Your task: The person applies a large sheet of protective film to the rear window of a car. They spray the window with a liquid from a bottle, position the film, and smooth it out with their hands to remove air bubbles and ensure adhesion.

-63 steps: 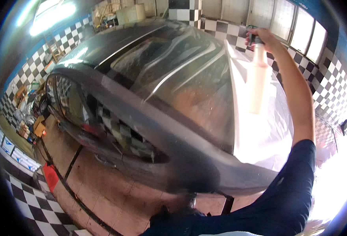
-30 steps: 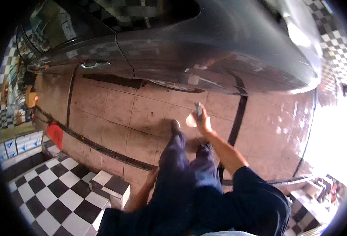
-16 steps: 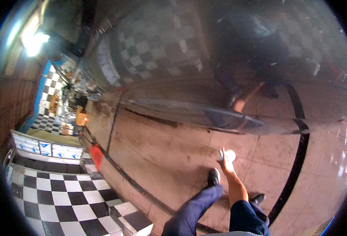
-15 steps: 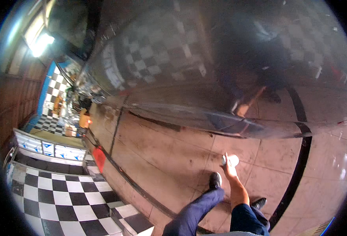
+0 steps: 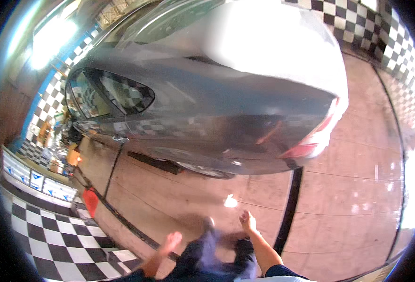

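Low at near left, the left hand (image 5: 171,243) hangs blurred, fingers loosely spread, holding nothing. Just right, the right hand (image 5: 248,221) is loosely curled; its contents cannot be determined. Beyond both stands a glossy grey car (image 5: 207,117) mirroring checkered tiles.

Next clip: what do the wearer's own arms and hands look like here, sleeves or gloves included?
Both hands are bare, with no gloves. The right hand leads into a bare forearm, and a dark navy short sleeve begins near the lower edge. The left hand is motion-blurred; its forearm is bare too, and its sleeve is not in view. No watch or jewellery can be made out.
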`<action>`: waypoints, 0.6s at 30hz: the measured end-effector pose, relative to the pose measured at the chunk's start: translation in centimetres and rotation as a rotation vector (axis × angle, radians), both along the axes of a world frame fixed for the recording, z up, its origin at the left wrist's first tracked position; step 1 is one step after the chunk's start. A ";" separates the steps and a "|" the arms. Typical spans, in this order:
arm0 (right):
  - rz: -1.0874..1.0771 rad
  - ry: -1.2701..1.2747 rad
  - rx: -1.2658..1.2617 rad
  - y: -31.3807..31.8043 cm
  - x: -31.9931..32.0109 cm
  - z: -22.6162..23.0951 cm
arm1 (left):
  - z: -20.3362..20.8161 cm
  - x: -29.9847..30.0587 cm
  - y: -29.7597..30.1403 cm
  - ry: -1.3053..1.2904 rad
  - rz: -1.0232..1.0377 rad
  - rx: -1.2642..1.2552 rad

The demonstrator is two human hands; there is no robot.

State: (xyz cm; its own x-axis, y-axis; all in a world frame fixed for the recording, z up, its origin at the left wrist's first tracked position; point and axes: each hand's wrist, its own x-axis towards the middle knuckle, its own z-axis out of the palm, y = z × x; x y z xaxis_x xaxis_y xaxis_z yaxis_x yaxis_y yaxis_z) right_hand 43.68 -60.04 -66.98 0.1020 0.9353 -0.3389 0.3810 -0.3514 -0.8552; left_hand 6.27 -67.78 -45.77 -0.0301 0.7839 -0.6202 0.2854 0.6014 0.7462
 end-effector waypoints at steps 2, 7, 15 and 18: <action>-0.071 -0.206 0.115 1.0 6.9 4.7 | 6.2 6.3 7.1 0.042 0.189 -0.060; -0.440 -0.310 0.596 10.7 22.0 23.0 | 15.3 13.7 23.7 -0.280 0.324 0.263; -0.392 -0.263 0.798 25.9 31.8 47.2 | 29.0 20.3 42.7 -0.559 0.532 0.556; -0.397 -0.381 0.726 31.4 35.5 49.3 | 29.8 21.3 47.5 -0.452 0.613 0.652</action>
